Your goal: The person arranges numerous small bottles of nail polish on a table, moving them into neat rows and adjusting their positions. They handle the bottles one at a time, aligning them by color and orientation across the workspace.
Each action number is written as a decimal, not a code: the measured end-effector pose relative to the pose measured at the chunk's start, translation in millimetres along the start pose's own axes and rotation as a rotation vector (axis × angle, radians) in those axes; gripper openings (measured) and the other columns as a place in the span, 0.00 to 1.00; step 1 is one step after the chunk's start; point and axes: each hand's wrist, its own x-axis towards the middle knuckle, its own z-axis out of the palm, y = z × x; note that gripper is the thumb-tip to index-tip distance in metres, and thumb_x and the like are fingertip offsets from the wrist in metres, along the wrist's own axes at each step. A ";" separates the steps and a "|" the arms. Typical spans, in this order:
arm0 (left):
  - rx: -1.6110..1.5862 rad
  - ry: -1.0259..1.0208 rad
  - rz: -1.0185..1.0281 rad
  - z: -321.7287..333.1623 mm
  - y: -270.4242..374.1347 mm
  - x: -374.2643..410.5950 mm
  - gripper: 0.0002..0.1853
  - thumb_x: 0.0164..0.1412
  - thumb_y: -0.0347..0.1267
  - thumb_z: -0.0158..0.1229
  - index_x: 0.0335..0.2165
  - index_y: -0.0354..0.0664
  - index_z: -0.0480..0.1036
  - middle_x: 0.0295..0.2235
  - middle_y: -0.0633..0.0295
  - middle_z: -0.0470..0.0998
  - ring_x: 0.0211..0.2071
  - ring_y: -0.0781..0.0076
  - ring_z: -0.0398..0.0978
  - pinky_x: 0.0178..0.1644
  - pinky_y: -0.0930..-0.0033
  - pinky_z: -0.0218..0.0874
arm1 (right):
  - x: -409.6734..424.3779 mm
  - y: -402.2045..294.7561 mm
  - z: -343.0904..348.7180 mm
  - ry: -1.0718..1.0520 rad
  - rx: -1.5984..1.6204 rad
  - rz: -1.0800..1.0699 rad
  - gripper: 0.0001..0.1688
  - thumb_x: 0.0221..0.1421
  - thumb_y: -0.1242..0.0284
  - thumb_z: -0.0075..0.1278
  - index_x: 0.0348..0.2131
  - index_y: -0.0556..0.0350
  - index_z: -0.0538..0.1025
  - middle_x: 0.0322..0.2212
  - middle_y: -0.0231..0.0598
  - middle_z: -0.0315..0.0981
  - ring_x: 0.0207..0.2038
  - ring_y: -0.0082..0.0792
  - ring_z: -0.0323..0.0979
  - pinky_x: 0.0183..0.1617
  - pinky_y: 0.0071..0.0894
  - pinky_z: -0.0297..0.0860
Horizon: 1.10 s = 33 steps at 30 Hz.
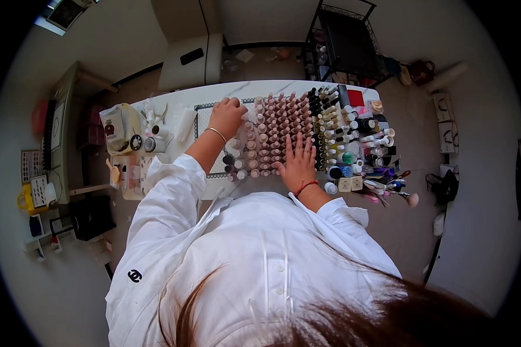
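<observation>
Rows of nail polish bottles (pixel 282 126) with pinkish caps stand close together in the middle of the marble-patterned table (pixel 180 97). My right hand (pixel 300 162) lies palm down over the near rows with its fingers spread, touching the caps or just above them. My left hand (pixel 228 116) is curled at the far left side of the rows, above a white dotted mat (pixel 205 126) with a dark lace-like border. Its fingertips are hidden, so whether it holds a bottle is unclear. Several white-capped and black-capped bottles (pixel 229 160) stand near my left wrist.
Right of the rows crowd black-capped bottles (pixel 317 102), jars (pixel 367 125), a red box (pixel 355 98) and makeup brushes (pixel 411 199). A white roll (pixel 185 124), a jar (pixel 154 144) and a bag (pixel 113 126) are at left. A chair (pixel 186 60) with a phone (pixel 192 56) faces the table.
</observation>
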 end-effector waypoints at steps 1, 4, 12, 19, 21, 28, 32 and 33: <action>0.010 -0.006 0.000 0.2 -2.0 1.5 0.13 0.48 0.34 0.71 0.37 0.56 0.83 0.42 0.66 0.76 0.50 0.61 0.72 0.54 0.56 0.64 | -0.3 -0.1 -0.3 -0.001 -0.002 0.000 0.56 0.59 0.47 0.57 0.74 0.47 0.51 0.74 0.54 0.37 0.74 0.64 0.37 0.75 0.63 0.36; 0.048 -0.027 0.004 1.5 -3.8 4.5 0.12 0.49 0.33 0.70 0.36 0.56 0.83 0.42 0.65 0.76 0.50 0.61 0.73 0.53 0.56 0.64 | -0.6 -0.3 -1.4 -0.007 -0.004 0.002 0.55 0.59 0.47 0.57 0.74 0.47 0.51 0.74 0.54 0.37 0.74 0.64 0.37 0.75 0.63 0.36; 0.122 -0.046 0.001 11.9 -3.5 8.8 0.15 0.49 0.31 0.70 0.39 0.57 0.83 0.41 0.65 0.76 0.50 0.61 0.72 0.53 0.55 0.64 | -0.4 -0.3 -1.2 -0.005 0.010 -0.001 0.55 0.60 0.47 0.56 0.74 0.47 0.50 0.74 0.54 0.37 0.75 0.63 0.36 0.76 0.63 0.35; 0.097 -0.040 0.031 8.7 -2.9 11.5 0.13 0.49 0.30 0.70 0.37 0.56 0.83 0.41 0.67 0.76 0.49 0.62 0.72 0.53 0.56 0.63 | -1.0 -0.2 -0.2 0.004 0.012 -0.001 0.55 0.60 0.47 0.56 0.74 0.47 0.51 0.75 0.54 0.35 0.75 0.63 0.35 0.76 0.64 0.34; 0.082 -0.036 0.045 6.0 -0.3 12.1 0.13 0.49 0.30 0.70 0.36 0.56 0.83 0.41 0.67 0.76 0.49 0.63 0.72 0.53 0.56 0.63 | -1.0 -0.3 -0.5 0.001 0.011 0.000 0.55 0.60 0.47 0.56 0.74 0.47 0.50 0.75 0.54 0.35 0.75 0.64 0.35 0.76 0.64 0.34; 0.122 -0.030 0.113 6.8 6.0 16.9 0.12 0.48 0.28 0.68 0.34 0.56 0.83 0.41 0.67 0.76 0.50 0.62 0.72 0.52 0.57 0.64 | -0.6 -0.4 -0.5 0.005 0.023 -0.002 0.56 0.60 0.47 0.56 0.74 0.47 0.50 0.74 0.54 0.36 0.75 0.64 0.36 0.75 0.64 0.34; 0.126 -0.030 0.139 4.2 10.7 17.6 0.10 0.50 0.28 0.65 0.33 0.55 0.82 0.41 0.66 0.75 0.50 0.62 0.72 0.53 0.57 0.63 | -0.5 -0.3 -1.2 0.000 0.024 0.000 0.56 0.59 0.48 0.57 0.74 0.47 0.50 0.74 0.55 0.36 0.75 0.64 0.36 0.76 0.64 0.35; 0.120 -0.028 0.146 3.7 11.4 18.0 0.09 0.51 0.28 0.64 0.33 0.55 0.82 0.41 0.65 0.75 0.50 0.62 0.72 0.53 0.57 0.63 | -0.5 -0.1 -1.6 -0.001 0.025 0.001 0.56 0.59 0.48 0.57 0.74 0.47 0.50 0.74 0.55 0.36 0.75 0.64 0.36 0.76 0.64 0.35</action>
